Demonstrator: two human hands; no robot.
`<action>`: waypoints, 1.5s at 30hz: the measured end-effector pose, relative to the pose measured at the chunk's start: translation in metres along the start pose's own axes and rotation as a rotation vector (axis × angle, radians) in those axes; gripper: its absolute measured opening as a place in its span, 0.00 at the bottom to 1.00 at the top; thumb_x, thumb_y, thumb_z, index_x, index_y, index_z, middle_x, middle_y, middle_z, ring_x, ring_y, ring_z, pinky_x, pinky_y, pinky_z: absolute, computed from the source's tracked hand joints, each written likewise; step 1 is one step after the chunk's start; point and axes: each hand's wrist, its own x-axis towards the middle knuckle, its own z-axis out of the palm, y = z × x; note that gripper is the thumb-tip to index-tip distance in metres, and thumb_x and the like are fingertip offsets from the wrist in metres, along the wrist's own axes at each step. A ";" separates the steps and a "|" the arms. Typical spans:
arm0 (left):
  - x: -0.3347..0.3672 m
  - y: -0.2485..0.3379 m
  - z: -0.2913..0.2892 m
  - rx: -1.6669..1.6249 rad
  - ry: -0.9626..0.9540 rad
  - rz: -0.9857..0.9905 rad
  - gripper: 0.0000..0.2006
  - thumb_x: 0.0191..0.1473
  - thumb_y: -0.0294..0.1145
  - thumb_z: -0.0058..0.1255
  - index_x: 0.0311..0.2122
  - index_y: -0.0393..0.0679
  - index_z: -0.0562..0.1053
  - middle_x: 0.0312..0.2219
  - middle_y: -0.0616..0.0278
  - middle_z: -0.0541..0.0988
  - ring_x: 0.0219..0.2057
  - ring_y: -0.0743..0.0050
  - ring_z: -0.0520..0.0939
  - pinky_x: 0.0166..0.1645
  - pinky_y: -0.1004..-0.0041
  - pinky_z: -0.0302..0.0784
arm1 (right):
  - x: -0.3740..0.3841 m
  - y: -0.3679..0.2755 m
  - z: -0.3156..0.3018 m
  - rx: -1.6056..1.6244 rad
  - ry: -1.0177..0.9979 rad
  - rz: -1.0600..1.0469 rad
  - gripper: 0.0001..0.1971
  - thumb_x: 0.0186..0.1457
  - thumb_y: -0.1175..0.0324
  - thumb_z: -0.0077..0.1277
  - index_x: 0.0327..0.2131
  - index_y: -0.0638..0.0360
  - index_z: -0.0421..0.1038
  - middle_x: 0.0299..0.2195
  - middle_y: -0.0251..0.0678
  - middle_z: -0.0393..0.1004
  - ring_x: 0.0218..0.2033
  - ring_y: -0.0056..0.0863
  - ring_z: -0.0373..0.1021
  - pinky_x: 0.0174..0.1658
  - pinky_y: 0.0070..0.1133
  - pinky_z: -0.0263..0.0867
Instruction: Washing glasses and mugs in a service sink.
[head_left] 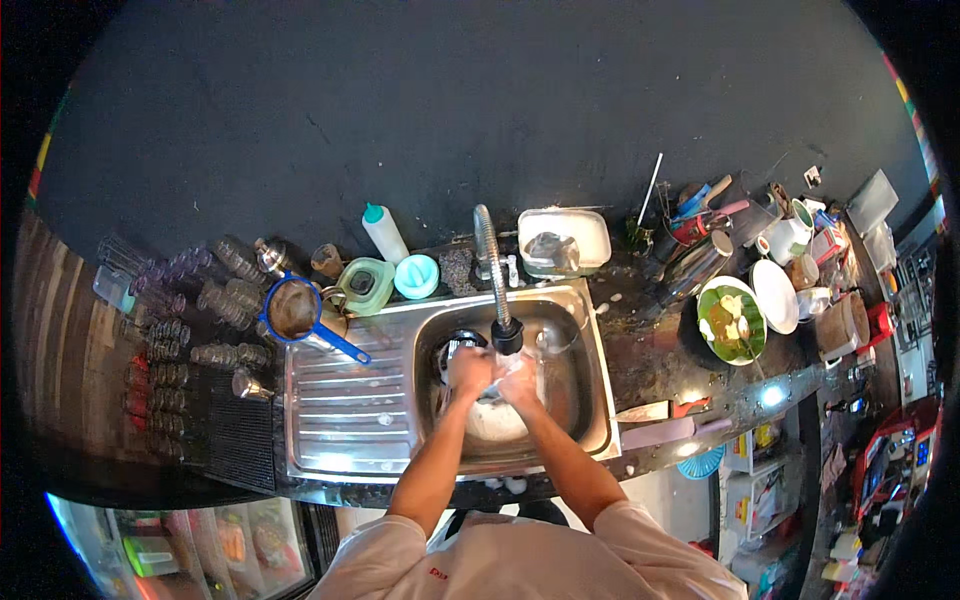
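Note:
Both my hands are together in the steel sink (603,395), right beneath the black spray head of the flexible tap (490,250). My left hand (470,373) is closed, its fingers curled and blurred by motion. Close against it, my right hand (518,382) is also closed around something pale and wet that I cannot make out. Below them a white rounded dish (497,422) lies in the basin. Beside my left hand sits a dark, shiny item (462,343), partly hidden. A clear round piece (551,338) is at the basin's far right.
Left of the basin is a ribbed drainboard (350,410), with a blue-rimmed strainer (294,308) and many glasses (165,375) beyond. Behind stand a squeeze bottle (384,235) and a white tub (565,240). On the right are a knife (655,411) and a leaf-lined bowl (732,320).

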 end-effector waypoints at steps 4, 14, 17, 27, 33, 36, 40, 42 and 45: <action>-0.013 -0.045 0.008 -0.213 0.170 -0.040 0.14 0.38 0.38 0.47 0.16 0.36 0.72 0.17 0.44 0.73 0.23 0.46 0.76 0.27 0.60 0.70 | 0.025 -0.074 0.007 0.249 -0.151 0.142 0.07 0.43 0.73 0.48 0.15 0.56 0.64 0.11 0.26 0.61 0.12 0.16 0.57 0.15 0.19 0.54; -0.029 -0.036 0.028 -0.828 0.175 -0.443 0.14 0.41 0.34 0.49 0.16 0.32 0.70 0.12 0.56 0.73 0.16 0.72 0.73 0.23 0.68 0.64 | 0.046 -0.041 -0.006 1.165 -0.190 1.092 0.08 0.45 0.65 0.51 0.19 0.50 0.63 0.10 0.28 0.59 0.08 0.21 0.56 0.10 0.19 0.50; -0.043 -0.053 0.020 -0.839 0.449 -0.386 0.15 0.41 0.35 0.48 0.14 0.32 0.69 0.10 0.58 0.71 0.14 0.74 0.71 0.22 0.68 0.63 | 0.039 -0.070 0.026 1.047 0.036 1.144 0.08 0.44 0.70 0.52 0.19 0.51 0.63 0.12 0.29 0.62 0.10 0.23 0.59 0.11 0.21 0.53; -0.049 -0.056 0.042 -0.669 0.534 -0.673 0.18 0.39 0.41 0.48 0.16 0.31 0.69 0.15 0.53 0.74 0.19 0.60 0.74 0.29 0.65 0.67 | 0.037 -0.016 0.015 -0.301 -0.585 0.139 0.12 0.48 0.60 0.49 0.31 0.58 0.70 0.25 0.34 0.72 0.28 0.24 0.69 0.33 0.25 0.65; -0.038 0.040 0.031 -1.038 0.312 -0.757 0.16 0.41 0.38 0.46 0.17 0.31 0.70 0.16 0.56 0.74 0.19 0.65 0.73 0.27 0.65 0.65 | 0.032 -0.002 -0.091 0.883 -0.545 0.857 0.17 0.45 0.61 0.52 0.38 0.58 0.67 0.37 0.32 0.70 0.40 0.27 0.65 0.44 0.24 0.59; -0.026 0.056 0.049 -0.147 0.401 0.050 0.09 0.43 0.32 0.41 0.22 0.39 0.70 0.15 0.48 0.72 0.20 0.49 0.74 0.25 0.59 0.66 | 0.032 0.003 -0.110 0.949 -0.399 0.867 0.19 0.46 0.60 0.51 0.40 0.60 0.65 0.38 0.35 0.70 0.38 0.27 0.66 0.43 0.24 0.60; -0.027 0.112 0.015 0.003 0.288 0.147 0.10 0.49 0.36 0.38 0.29 0.43 0.69 0.14 0.48 0.72 0.21 0.46 0.74 0.26 0.55 0.69 | 0.036 -0.008 -0.118 1.398 -0.232 1.063 0.22 0.47 0.51 0.45 0.43 0.52 0.64 0.38 0.35 0.70 0.41 0.32 0.66 0.46 0.31 0.59; -0.032 0.106 0.004 -0.001 0.241 0.198 0.11 0.50 0.37 0.37 0.32 0.44 0.69 0.15 0.47 0.72 0.20 0.46 0.74 0.25 0.55 0.69 | 0.042 -0.021 -0.113 1.434 -0.273 1.070 0.22 0.47 0.51 0.44 0.43 0.52 0.63 0.38 0.35 0.70 0.41 0.31 0.66 0.46 0.31 0.59; -0.036 0.070 0.000 0.128 0.174 0.286 0.10 0.49 0.34 0.39 0.35 0.42 0.69 0.15 0.49 0.73 0.18 0.56 0.75 0.24 0.63 0.69 | 0.044 -0.019 -0.096 1.469 -0.308 1.115 0.22 0.49 0.51 0.43 0.44 0.51 0.62 0.38 0.34 0.70 0.41 0.31 0.66 0.46 0.31 0.60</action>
